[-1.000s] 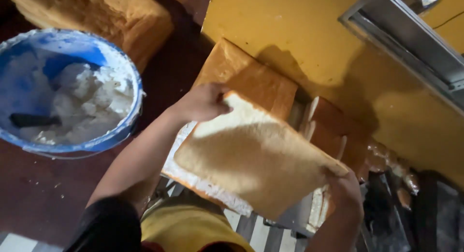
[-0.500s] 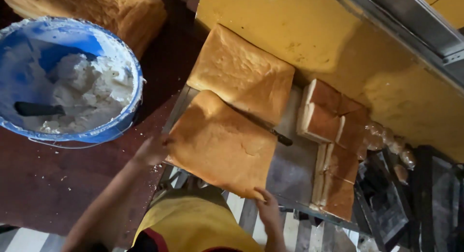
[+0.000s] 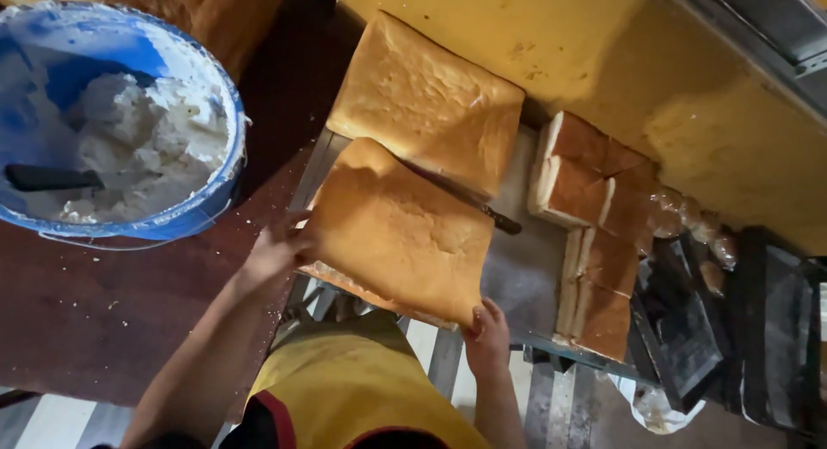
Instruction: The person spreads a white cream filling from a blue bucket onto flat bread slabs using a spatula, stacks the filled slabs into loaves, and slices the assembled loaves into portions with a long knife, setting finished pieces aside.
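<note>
Golden sponge slab [image 3: 401, 238] lay crust-up on the bench [image 3: 525, 268], my left hand [image 3: 280, 246] gripping its 9 o'clock edge, my right hand [image 3: 488, 333] pinching its 5 o'clock corner. Second slab [image 3: 426, 100] at 12, knife [image 3: 482, 209] between. No cream on top; the bucket [image 3: 112, 121] sat at 10.

1. I count two large square sponge sheets: the near one [image 3: 398, 233] and the far one [image 3: 426, 104].
2. One blue bucket [image 3: 194, 212] of white cream.
3. One knife [image 3: 482, 206].
4. About five cut cake blocks [image 3: 594, 233].
</note>
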